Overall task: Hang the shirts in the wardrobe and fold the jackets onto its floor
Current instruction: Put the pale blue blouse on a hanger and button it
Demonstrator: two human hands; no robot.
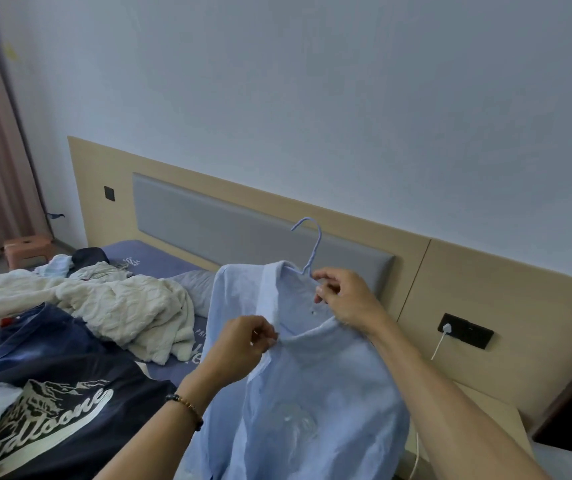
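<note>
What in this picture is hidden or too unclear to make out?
Head view:
- The hanger: only its hook shows; the light blue shirt covers its shoulders.
- The shirt's hem is cut off by the bottom edge.
- The left hand pinches the collar, so the fingers hide whether a button is fastened there.
- The right hand hides the hanger's neck.
- The wardrobe is out of view.
- The navy garment: lettering partly folded.

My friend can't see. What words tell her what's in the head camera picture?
Two hands hold up a light blue shirt on a blue hanger: the right hand grips the hanger's neck, the left hand pinches the collar. Behind lies a bed piled with clothes.
</note>
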